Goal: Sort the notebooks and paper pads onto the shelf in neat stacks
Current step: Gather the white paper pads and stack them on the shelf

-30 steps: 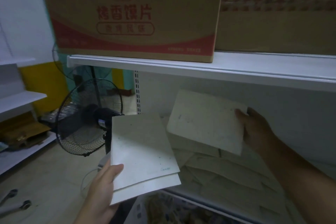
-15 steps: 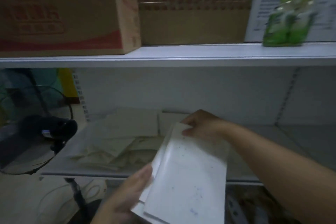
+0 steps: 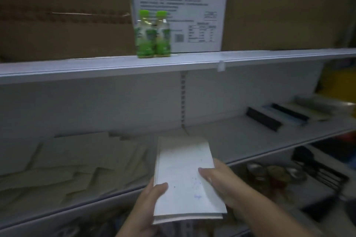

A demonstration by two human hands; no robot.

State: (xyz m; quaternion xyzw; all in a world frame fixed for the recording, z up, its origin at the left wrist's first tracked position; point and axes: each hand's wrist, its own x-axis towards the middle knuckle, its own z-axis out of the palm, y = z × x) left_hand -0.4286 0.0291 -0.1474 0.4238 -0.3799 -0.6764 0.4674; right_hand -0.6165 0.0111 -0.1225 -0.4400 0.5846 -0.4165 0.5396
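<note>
As we hold a thin stack of white pads [image 3: 183, 169] over the front edge of the shelf [image 3: 231, 136], our left grip [image 3: 149, 207] clasps its near left corner, thumb on top, and our right grip [image 3: 221, 184] closes on its right edge. Loose pads [image 3: 77, 152] lie scattered on the shelf to the left; dark-spined notebooks [image 3: 264, 119] sit far right.

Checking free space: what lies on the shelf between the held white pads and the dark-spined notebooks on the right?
In the head view, only bare shelf lies between the white pads and the dark-spined notebooks.
</note>
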